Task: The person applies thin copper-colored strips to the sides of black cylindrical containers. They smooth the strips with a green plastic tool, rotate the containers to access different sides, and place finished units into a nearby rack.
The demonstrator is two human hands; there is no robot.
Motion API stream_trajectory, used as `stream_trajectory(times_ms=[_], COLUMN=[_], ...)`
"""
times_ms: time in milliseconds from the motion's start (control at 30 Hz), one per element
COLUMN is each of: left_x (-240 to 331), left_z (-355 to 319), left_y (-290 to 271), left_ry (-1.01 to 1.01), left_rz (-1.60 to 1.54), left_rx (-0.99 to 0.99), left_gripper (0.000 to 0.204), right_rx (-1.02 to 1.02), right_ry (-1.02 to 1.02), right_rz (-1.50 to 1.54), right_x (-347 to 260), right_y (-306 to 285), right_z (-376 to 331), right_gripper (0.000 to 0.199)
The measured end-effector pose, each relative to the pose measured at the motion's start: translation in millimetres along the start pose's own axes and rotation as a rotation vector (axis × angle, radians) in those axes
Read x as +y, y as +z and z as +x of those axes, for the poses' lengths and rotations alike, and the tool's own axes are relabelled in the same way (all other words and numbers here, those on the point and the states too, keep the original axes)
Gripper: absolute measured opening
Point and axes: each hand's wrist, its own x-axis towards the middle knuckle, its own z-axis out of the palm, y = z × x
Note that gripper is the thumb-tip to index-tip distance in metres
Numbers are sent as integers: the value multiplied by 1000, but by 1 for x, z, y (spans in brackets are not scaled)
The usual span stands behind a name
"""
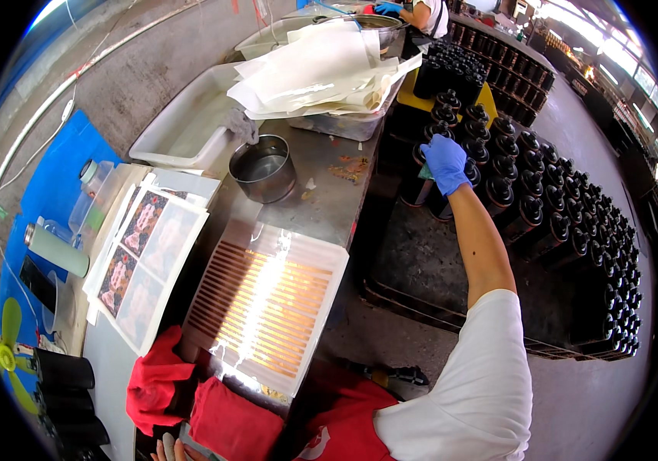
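Note:
My right hand (pixel 446 163), in a blue glove, reaches out to a group of black bottles with knobbed tops. Its fingers are closed over the top of a near-left black bottle (pixel 415 190), hiding that top. A bit of green material (pixel 425 171) shows under the fingers; its kind is unclear. My left hand (pixel 175 452) is cut off by the lower edge. Its visible fingers look stretched out, one with a grey covering, beside a folded red cloth (pixel 234 413). Nearby lies a translucent sheet (pixel 267 307) over a striped, brightly reflecting surface.
A metal pot (pixel 262 170) stands on the bench, before a white tub (pixel 179 115) and stacked pale sheets (pixel 314 73). Printed sheets (pixel 152 261) lie left, near a green fan (pixel 8 356). Many bottles (pixel 575 207) crowd a dark pallet. Another person (pixel 425 17) works at the far end.

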Motion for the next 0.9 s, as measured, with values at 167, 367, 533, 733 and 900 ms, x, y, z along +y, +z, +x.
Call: stream_trajectory(times_ms=[167,367,533,733,900], left_x=[-7,-20,-11,-13,-17], left_z=[-3,-3,17,11,9], left_y=[-10,-7,-1,2,-1], left_ry=[-5,16,113,-5,23], left_rz=[36,-7,-149,-305,-370], left_rx=[6,59,112,136,151], left_gripper=[11,10,9,11,11], right_rx=[73,385,51,22,126], right_ry=[48,3,147,464,632], right_rz=[154,178,226,339,463], right_x=[16,86,98,226,252], right_y=[-45,-56,-46,-42,-77], right_z=[-10,-59,-164,-211,-235], right_gripper=[30,25,60,71,70])
